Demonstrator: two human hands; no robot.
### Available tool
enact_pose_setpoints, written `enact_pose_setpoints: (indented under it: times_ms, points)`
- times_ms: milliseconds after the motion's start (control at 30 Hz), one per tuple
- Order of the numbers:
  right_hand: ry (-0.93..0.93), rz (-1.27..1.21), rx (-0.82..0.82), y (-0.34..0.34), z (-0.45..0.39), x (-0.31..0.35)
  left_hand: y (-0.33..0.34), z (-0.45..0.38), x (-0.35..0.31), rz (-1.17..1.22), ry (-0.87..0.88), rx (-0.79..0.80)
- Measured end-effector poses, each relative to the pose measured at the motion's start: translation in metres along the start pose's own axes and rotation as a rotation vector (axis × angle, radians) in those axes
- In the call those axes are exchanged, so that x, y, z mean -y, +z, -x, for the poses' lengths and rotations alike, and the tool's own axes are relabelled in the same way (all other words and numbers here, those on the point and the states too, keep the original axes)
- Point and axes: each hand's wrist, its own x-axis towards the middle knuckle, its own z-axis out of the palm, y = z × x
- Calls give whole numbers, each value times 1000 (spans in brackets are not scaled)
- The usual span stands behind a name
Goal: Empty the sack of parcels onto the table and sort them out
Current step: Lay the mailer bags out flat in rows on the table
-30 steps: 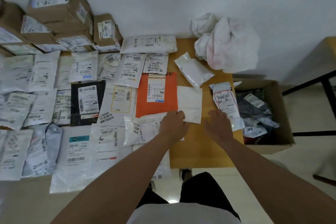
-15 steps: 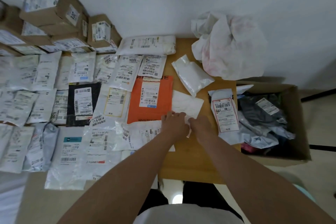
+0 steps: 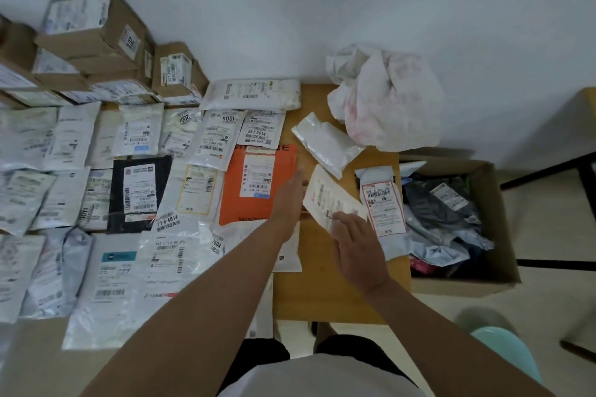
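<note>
A flat white envelope [image 3: 330, 198] is tilted up above the wooden table [image 3: 325, 293], with its printed label facing me. My right hand [image 3: 358, 245] holds its near corner. My left hand [image 3: 288, 200] lies with straight fingers against its left edge. The crumpled white sack [image 3: 387, 103] sits at the table's far right corner. Sorted parcels lie in rows on the left, among them an orange mailer [image 3: 258, 184] and a black one [image 3: 138, 193]. A white padded pouch [image 3: 325, 142] and a red-labelled bag [image 3: 383, 206] lie to the right.
Stacked cardboard boxes [image 3: 96, 51] stand at the far left against the wall. An open carton [image 3: 483, 280] holding several dark and grey bags sits right of the table. A teal stool [image 3: 506, 351] is near right, and dark table legs [image 3: 548, 174] are beyond.
The white envelope lay flat, blank side up, beside the orange mailer. Both hands took its near edge, lifted it and turned it over, so its label now shows.
</note>
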Motion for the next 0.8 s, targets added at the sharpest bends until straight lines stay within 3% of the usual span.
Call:
enact_pose_setpoints:
  times_ms: [133, 400, 567, 700, 800]
  points:
    - [-14, 92, 197, 16, 12, 2, -16, 2, 8, -126, -147, 33]
    - [408, -19, 454, 49, -21, 13, -13, 0, 27, -872, 339, -111]
    - [566, -328, 404, 46, -58, 4, 0, -11, 26, -981, 343, 42]
    - [420, -59, 172, 32, -82, -26, 15, -28, 25, -987, 312, 147]
    - [318, 143, 203, 36, -114, -44, 21, -40, 32, -1148, 272, 259]
